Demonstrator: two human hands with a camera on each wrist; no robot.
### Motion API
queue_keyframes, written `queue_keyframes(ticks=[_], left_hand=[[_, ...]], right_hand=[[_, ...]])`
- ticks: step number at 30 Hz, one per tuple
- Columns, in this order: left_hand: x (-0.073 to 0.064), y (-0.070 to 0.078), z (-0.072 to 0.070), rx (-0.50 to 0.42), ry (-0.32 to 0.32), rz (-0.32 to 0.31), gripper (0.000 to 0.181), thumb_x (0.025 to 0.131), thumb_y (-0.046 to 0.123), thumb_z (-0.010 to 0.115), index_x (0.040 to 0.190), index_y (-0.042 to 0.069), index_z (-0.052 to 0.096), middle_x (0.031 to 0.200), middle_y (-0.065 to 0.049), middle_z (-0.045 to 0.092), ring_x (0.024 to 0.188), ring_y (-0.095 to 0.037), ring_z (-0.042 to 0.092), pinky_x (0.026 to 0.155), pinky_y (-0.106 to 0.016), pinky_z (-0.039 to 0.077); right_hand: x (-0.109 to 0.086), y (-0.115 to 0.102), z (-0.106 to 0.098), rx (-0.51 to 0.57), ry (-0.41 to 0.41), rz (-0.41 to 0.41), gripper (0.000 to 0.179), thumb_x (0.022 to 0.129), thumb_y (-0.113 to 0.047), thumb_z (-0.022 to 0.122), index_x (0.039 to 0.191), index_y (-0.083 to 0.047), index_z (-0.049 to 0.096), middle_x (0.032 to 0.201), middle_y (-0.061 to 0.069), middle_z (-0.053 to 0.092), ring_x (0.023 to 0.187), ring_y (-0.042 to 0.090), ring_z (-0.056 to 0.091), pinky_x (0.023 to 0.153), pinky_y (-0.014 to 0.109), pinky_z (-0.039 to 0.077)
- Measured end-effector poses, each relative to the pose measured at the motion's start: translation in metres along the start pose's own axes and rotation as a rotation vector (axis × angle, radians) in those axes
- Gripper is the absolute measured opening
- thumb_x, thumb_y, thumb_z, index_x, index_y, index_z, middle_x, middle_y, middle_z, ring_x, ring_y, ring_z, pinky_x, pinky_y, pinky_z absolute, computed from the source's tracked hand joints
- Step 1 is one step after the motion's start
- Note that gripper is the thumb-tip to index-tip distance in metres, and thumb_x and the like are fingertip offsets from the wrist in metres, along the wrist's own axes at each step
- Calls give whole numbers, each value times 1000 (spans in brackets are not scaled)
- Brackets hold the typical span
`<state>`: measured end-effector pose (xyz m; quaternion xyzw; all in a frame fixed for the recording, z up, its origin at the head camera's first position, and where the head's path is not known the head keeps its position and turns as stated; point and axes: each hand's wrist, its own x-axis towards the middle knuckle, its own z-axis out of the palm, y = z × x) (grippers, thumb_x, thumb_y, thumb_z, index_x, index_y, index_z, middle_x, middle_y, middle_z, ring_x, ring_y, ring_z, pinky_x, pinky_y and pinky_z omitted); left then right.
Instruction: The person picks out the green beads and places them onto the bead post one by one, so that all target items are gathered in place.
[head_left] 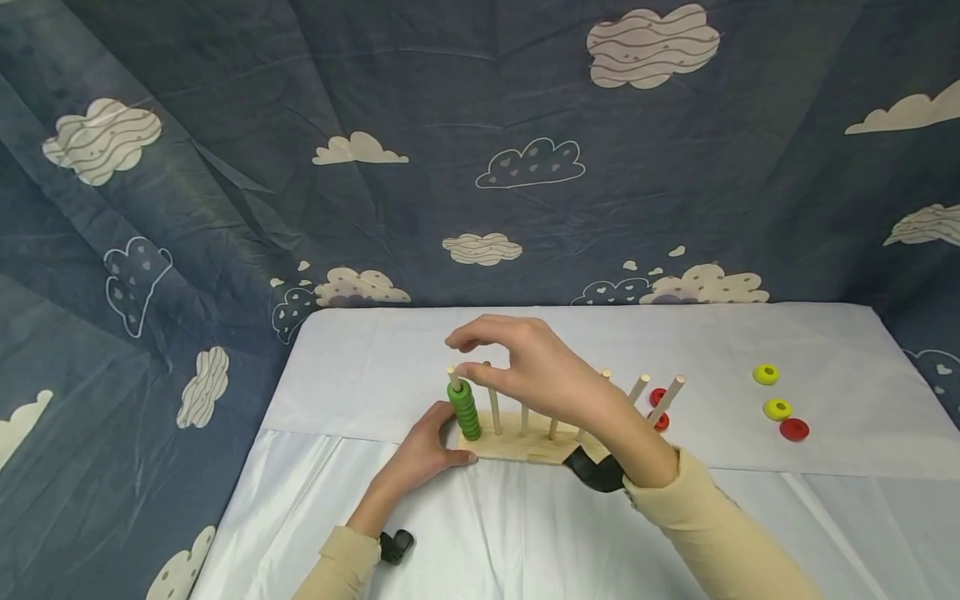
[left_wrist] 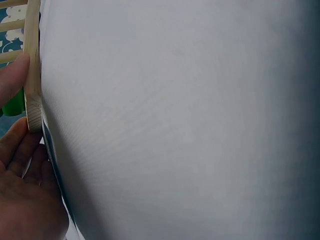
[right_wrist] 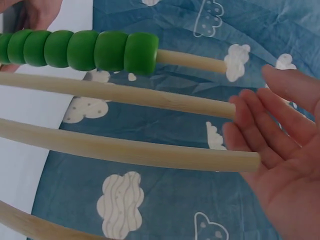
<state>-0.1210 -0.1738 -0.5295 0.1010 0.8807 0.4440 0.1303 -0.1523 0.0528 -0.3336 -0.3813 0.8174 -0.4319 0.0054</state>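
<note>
A wooden peg stand (head_left: 517, 448) has a flat base and several upright pegs. Green rings (head_left: 463, 410) are stacked on its leftmost peg, whose bare tip sticks out above them. My left hand (head_left: 422, 454) grips the left end of the base, with the thumb at the front and the fingers round the end; the left wrist view shows the thumb and fingers at the base's edge (left_wrist: 33, 95). Over the pegs, my right hand (head_left: 536, 367) holds nothing, its thumb and fingers apart close to the tip of the green-ringed peg. Bare pegs (right_wrist: 130, 156) pass beside it in the right wrist view.
Two red rings (head_left: 660, 422) lie behind the right-hand pegs. Farther right on the white-covered table (head_left: 840, 367) are two yellow rings (head_left: 777, 409) and a red ring (head_left: 794, 430). A dark cloth with cloud prints (head_left: 480, 100) hangs behind the table.
</note>
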Motion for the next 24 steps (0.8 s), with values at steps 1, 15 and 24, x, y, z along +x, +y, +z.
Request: queue_keyframes(ticks=[1, 15, 24], left_hand=[[0, 0, 0, 0, 0, 1, 73, 76, 25, 85, 140, 18, 51, 133, 7, 51, 136, -16, 39, 115, -44, 27], [0, 1, -1, -1, -7, -10, 76, 75, 22, 86, 142, 19, 50, 136, 5, 51, 138, -19, 38, 115, -46, 28], [-2, -1, -1, 1, 11, -20, 76, 74, 21, 86, 141, 14, 51, 135, 1, 52, 136, -22, 40, 114, -47, 29]], right_hand=[[-2, -1, -1, 4, 15, -7, 32, 90, -15, 74, 121, -18, 67, 114, -12, 66, 106, 6, 61, 92, 31, 50], [-44, -15, 8, 169, 80, -7, 34, 89, -19, 74, 122, -25, 66, 117, -17, 64, 109, 7, 59, 93, 33, 50], [-75, -4, 29, 241, 36, 184, 30, 92, -32, 71, 120, -35, 65, 115, -19, 64, 110, 8, 60, 94, 39, 51]])
